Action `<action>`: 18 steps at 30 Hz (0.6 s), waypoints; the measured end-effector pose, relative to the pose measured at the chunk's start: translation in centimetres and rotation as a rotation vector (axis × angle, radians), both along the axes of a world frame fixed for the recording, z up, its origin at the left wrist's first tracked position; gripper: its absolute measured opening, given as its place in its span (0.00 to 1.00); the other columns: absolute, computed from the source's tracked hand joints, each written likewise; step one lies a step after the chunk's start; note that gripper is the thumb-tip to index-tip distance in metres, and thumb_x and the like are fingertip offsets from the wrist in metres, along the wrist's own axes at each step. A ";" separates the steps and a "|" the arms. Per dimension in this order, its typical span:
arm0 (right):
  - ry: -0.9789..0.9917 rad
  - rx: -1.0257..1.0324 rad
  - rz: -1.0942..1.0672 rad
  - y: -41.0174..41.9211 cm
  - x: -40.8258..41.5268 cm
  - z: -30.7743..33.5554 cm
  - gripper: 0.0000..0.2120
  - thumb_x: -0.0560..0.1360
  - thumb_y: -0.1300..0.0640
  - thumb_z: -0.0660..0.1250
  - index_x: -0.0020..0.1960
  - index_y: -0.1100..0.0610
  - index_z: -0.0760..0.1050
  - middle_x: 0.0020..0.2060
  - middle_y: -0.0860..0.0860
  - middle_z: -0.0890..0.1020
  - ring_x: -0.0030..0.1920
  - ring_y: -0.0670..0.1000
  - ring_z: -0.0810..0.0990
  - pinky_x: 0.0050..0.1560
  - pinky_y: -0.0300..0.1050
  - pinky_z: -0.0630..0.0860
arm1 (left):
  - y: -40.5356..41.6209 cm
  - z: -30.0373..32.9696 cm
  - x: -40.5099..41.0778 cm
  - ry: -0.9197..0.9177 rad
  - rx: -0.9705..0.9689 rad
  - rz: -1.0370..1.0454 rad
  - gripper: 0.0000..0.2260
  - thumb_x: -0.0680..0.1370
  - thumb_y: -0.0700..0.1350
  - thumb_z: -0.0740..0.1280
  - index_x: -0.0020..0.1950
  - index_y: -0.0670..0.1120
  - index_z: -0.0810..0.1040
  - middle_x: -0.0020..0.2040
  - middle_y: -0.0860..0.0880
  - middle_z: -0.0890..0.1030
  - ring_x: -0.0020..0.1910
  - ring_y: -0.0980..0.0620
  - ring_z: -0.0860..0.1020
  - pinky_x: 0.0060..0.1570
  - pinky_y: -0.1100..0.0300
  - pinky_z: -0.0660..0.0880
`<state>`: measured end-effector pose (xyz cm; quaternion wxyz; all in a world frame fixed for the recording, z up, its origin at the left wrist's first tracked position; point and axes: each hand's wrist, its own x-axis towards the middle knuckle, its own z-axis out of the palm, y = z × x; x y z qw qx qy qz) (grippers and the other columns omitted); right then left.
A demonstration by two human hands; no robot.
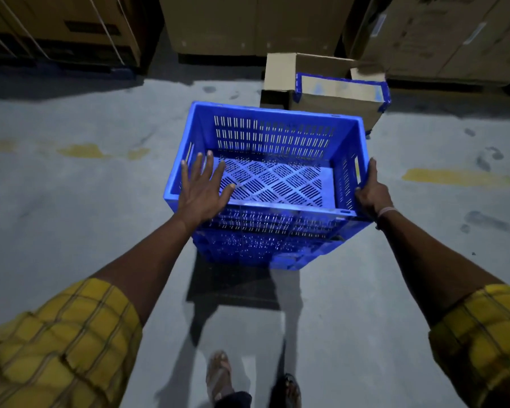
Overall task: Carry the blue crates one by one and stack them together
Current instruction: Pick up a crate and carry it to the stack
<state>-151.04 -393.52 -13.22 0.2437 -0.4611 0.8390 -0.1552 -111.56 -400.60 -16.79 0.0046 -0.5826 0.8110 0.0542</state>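
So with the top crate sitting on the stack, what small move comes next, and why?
Probably let go with the right hand: it grips the right rim of the top blue crate, which looks seated on the stack of blue crates, while the left hand is open, fingers spread over the near left corner.

Blue crate (270, 160) sits mid-frame on top of another blue one (265, 245), on the grey floor (71, 216). Left hand (202, 191) is flat, fingers spread over the near-left rim. Right hand (371, 192) grips the right rim. Cardboard boxes (321, 83) just behind, upper centre.
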 end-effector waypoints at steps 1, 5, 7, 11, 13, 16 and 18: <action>-0.007 0.007 -0.012 0.1 0.3 0.2 0.40 0.79 0.62 0.60 0.81 0.48 0.38 0.55 0.71 0.78 0.46 0.65 0.77 0.51 0.55 0.74 | -0.2 0.1 0.1 -0.013 0.009 0.008 0.34 0.81 0.68 0.44 0.83 0.51 0.51 0.83 0.45 0.44 0.81 0.42 0.41 0.76 0.35 0.36; -0.040 0.022 -0.014 1.1 1.3 0.2 0.41 0.79 0.62 0.59 0.81 0.49 0.36 0.55 0.71 0.78 0.51 0.67 0.79 0.50 0.55 0.74 | -0.4 -0.1 1.4 -0.009 0.007 0.004 0.38 0.78 0.71 0.39 0.83 0.52 0.52 0.83 0.45 0.46 0.81 0.40 0.45 0.74 0.32 0.37; -0.054 0.020 -0.017 0.8 1.2 0.3 0.41 0.79 0.62 0.59 0.81 0.48 0.36 0.57 0.70 0.78 0.51 0.67 0.79 0.49 0.54 0.74 | -0.7 0.0 1.5 -0.007 0.008 0.014 0.37 0.79 0.71 0.42 0.83 0.52 0.51 0.83 0.45 0.45 0.81 0.40 0.44 0.73 0.30 0.37; -0.071 0.010 -0.037 0.5 1.8 -0.3 0.43 0.77 0.63 0.60 0.81 0.48 0.36 0.56 0.68 0.78 0.51 0.66 0.79 0.50 0.56 0.75 | -1.3 0.8 1.5 -0.024 0.055 0.123 0.36 0.80 0.67 0.54 0.83 0.53 0.46 0.82 0.46 0.38 0.81 0.40 0.39 0.71 0.27 0.36; -0.074 0.004 -0.046 0.4 1.7 -0.7 0.43 0.77 0.63 0.60 0.81 0.48 0.36 0.55 0.68 0.79 0.48 0.65 0.79 0.48 0.55 0.75 | -1.5 1.1 2.2 -0.012 0.062 0.193 0.37 0.80 0.66 0.56 0.83 0.52 0.45 0.82 0.45 0.36 0.81 0.40 0.38 0.71 0.27 0.37; -0.063 -0.015 -0.036 -0.3 1.5 -0.7 0.43 0.76 0.63 0.61 0.81 0.48 0.37 0.57 0.68 0.78 0.51 0.66 0.79 0.49 0.54 0.74 | -1.3 1.4 2.6 0.014 0.095 0.221 0.38 0.80 0.66 0.56 0.83 0.50 0.46 0.82 0.45 0.37 0.81 0.41 0.37 0.73 0.31 0.44; -0.055 -0.029 -0.020 -0.4 1.2 -0.5 0.43 0.76 0.64 0.61 0.81 0.48 0.38 0.59 0.69 0.77 0.54 0.67 0.78 0.52 0.56 0.75 | -0.8 1.3 2.0 0.016 0.099 0.235 0.38 0.80 0.66 0.56 0.83 0.50 0.46 0.82 0.44 0.38 0.80 0.41 0.37 0.73 0.33 0.48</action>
